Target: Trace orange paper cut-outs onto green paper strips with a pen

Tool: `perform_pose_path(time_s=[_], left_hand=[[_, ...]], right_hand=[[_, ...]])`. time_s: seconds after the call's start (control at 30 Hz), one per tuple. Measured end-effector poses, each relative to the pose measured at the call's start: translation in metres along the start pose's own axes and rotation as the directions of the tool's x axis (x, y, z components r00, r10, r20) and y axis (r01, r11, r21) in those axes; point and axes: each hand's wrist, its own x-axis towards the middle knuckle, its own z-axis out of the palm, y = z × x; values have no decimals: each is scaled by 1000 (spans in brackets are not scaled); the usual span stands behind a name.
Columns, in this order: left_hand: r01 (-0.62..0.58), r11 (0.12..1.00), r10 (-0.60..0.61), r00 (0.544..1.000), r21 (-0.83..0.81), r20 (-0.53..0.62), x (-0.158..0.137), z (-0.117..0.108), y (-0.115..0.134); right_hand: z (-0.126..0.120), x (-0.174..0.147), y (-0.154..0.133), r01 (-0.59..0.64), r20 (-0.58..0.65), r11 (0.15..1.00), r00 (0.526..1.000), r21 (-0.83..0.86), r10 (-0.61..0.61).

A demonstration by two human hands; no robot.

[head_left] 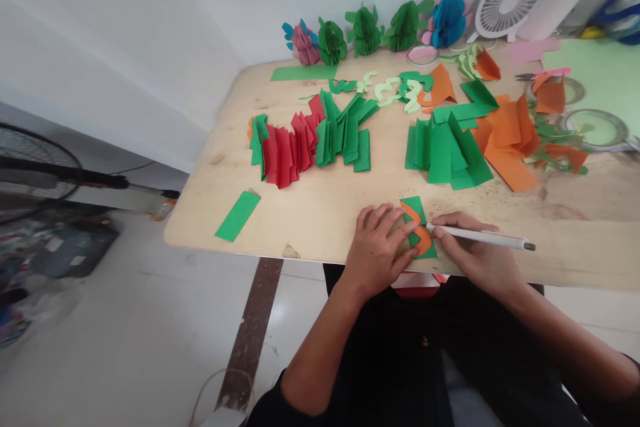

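At the table's front edge, my left hand (379,248) lies with its fingers stretched over a curved orange paper shape (424,241) and the green paper (429,253) beneath it. The orange shape has rounded lobes, and my left fingers cover part of it. A white pen (483,235) is gripped in my right hand (483,255), its tip at the right side of the orange shape where the lobes meet. Just beyond my hands stand folded green papers (440,159).
Red folded papers (280,155) and a green strip (238,215) lie leftward on the wooden table (200,213). Orange papers (505,121), tape rolls (595,129) and pink-handled scissors (553,72) are rightward. Several honeycomb paper figures (367,32) and a white fan (510,3) line the back.
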Motion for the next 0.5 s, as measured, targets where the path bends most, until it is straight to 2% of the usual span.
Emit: perform_pose_path(time_s=[0.5], left_hand=[[3,1000,-3,1000,2,-3,0,1,0]], right_hand=[[0,1,-4,-12,42,1000,999,3,12]])
